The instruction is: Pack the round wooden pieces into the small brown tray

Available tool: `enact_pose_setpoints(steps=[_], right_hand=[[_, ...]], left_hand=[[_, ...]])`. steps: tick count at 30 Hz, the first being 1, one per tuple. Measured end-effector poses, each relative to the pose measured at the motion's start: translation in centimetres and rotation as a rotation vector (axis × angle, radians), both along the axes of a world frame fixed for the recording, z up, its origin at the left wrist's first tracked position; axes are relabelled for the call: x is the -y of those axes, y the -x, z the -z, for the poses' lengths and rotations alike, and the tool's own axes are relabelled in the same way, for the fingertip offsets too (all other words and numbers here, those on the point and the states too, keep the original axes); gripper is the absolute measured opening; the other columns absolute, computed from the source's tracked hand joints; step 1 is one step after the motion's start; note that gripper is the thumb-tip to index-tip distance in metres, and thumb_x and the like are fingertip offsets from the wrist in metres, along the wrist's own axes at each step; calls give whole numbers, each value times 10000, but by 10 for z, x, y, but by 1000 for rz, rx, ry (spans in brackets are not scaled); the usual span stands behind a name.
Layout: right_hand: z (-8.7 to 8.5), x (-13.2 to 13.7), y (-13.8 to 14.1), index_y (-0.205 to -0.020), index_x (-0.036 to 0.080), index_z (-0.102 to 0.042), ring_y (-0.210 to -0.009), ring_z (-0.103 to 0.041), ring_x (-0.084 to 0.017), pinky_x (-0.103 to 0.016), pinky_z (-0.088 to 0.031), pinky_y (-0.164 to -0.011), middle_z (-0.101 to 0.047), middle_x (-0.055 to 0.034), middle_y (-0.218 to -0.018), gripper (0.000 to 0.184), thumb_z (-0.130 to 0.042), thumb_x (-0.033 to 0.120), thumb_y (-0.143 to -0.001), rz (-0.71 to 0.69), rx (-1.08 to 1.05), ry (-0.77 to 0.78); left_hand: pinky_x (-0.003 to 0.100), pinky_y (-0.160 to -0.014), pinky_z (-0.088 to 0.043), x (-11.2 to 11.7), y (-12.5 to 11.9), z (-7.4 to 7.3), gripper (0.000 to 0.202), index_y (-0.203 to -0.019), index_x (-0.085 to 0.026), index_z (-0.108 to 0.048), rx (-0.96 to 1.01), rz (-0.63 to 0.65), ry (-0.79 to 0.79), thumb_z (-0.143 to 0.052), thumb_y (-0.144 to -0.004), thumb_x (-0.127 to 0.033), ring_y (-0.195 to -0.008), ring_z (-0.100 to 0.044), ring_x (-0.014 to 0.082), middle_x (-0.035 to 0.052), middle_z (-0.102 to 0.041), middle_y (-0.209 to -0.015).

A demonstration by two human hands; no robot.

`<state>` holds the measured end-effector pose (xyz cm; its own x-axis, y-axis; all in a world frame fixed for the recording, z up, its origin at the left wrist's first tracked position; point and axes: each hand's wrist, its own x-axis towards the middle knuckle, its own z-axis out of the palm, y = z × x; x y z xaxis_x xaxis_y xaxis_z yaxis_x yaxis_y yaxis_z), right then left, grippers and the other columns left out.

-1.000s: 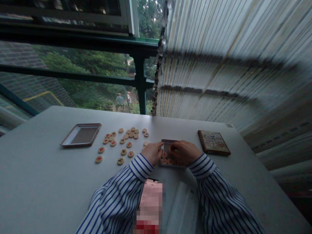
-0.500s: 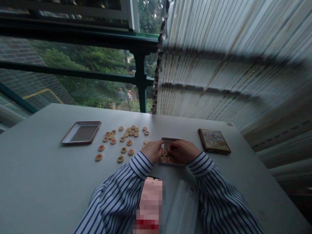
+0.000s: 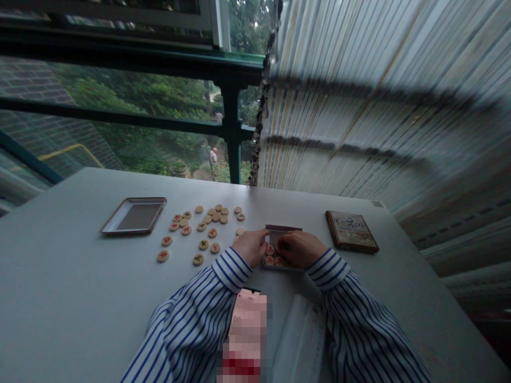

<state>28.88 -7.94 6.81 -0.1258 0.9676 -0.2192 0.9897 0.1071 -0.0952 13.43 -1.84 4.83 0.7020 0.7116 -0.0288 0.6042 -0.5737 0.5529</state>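
Striped cotton sleeves (image 3: 191,319), then left hand (image 3: 250,247) at left wall of open box (image 3: 284,227), pinching or merely resting, cannot tell; right hand (image 3: 301,247) curled over it, any hold hidden. Best to keep wall steady and red-marked discs (image 3: 270,260) flat, edge to edge along near side, with right knuckles in the way. Loose discs (image 3: 203,244) partly behind left hand; closed case (image 3: 351,231) well to right, shallow tray (image 3: 139,217) far left, green window rail (image 3: 159,122) beyond.
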Motion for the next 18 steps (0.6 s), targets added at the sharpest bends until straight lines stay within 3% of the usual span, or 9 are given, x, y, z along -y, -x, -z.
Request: enact_pose_setpoints(steps=[18], right_hand=[[1, 0, -2, -833, 227, -644, -787, -583, -169, -234, -368, -603, -655, -40, -860, 233, -436, 325, -794, -18, 6, 24]], left_hand=[[252, -741, -448, 1, 0, -4, 375, -1103, -167, -551, -18, 17, 8, -421, -754, -216, -814, -612, 164, 60, -672, -915]])
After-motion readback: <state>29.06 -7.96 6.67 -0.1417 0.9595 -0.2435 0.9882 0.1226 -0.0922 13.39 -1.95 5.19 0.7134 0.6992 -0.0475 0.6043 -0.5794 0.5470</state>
